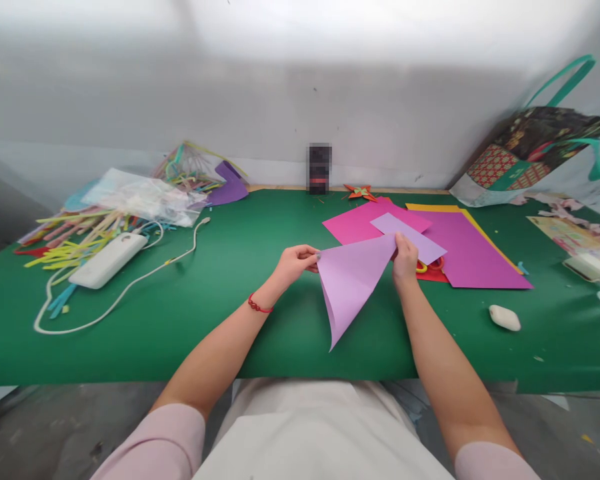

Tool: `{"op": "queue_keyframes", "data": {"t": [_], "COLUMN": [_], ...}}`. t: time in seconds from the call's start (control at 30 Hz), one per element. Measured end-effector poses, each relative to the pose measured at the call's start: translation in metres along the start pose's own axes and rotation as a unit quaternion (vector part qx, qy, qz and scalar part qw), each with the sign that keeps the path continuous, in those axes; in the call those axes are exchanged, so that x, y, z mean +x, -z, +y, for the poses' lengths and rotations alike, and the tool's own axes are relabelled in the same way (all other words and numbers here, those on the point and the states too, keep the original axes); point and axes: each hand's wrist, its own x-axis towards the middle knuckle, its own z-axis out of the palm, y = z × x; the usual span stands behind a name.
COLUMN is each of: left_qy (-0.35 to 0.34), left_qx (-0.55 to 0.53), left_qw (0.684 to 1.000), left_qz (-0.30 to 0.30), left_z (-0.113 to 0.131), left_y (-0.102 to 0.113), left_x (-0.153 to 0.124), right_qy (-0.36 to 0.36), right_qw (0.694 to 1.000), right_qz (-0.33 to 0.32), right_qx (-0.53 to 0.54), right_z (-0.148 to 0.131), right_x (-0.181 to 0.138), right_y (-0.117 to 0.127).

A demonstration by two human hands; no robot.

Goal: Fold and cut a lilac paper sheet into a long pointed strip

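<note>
A light purple sheet of paper (pixel 353 280), folded into a triangle, is held just above the green table (pixel 220 293). My left hand (pixel 295 262) pinches its left corner, a red cord round that wrist. My right hand (pixel 405 259) grips the upper right corner. The triangle's point hangs down toward me. Just beyond my right hand lies a strip of the same light purple paper (pixel 410 235) on a pink sheet (pixel 357 222).
A magenta sheet (pixel 473 257) over yellow paper lies right of my hands, red paper and yellow-handled scissors (pixel 430 268) under it. A white eraser (pixel 505 317) sits front right. At left: paper strips (pixel 75 243), plastic bag, white power bank (pixel 109 260) with cable. A patterned bag (pixel 530 157) stands back right.
</note>
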Motion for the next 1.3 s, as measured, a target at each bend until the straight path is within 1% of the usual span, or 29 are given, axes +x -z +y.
{"op": "queue_keyframes", "data": {"t": [0.2, 0.33, 0.43, 0.57, 0.8, 0.97, 1.2, 1.3], "left_qy": [0.004, 0.004, 0.004, 0.003, -0.001, 0.003, -0.001, 0.0], "left_qx": [-0.004, -0.006, -0.003, -0.001, 0.004, 0.003, 0.01, 0.016], "left_qw": [1.0, 1.0, 1.0, 1.0, 1.0, 1.0, 1.0, 1.0], "left_qz": [-0.007, -0.01, -0.008, -0.01, -0.008, -0.005, -0.011, -0.009], "left_z": [-0.002, -0.002, -0.002, -0.004, -0.004, -0.003, -0.004, -0.004], "left_y": [-0.003, -0.003, -0.003, -0.001, -0.001, -0.001, -0.001, -0.001], "left_x": [-0.001, 0.0, 0.0, 0.0, 0.0, 0.0, 0.0, 0.001], "right_qy": [0.017, 0.03, 0.028, 0.027, 0.016, 0.017, -0.008, 0.0], "right_qw": [0.999, 0.996, 0.993, 0.991, 0.991, 0.991, 0.995, 0.996], "right_qz": [0.019, 0.019, 0.022, 0.026, 0.025, 0.043, 0.066, 0.071], "right_qx": [-0.047, -0.077, -0.111, -0.128, -0.13, -0.128, -0.07, -0.06], "right_z": [-0.007, -0.01, -0.013, -0.016, -0.022, -0.028, -0.03, -0.03], "right_x": [-0.003, -0.006, -0.008, -0.009, -0.012, -0.015, -0.016, -0.016], "right_y": [0.0, 0.0, 0.0, -0.001, -0.003, -0.006, -0.009, -0.009]}}
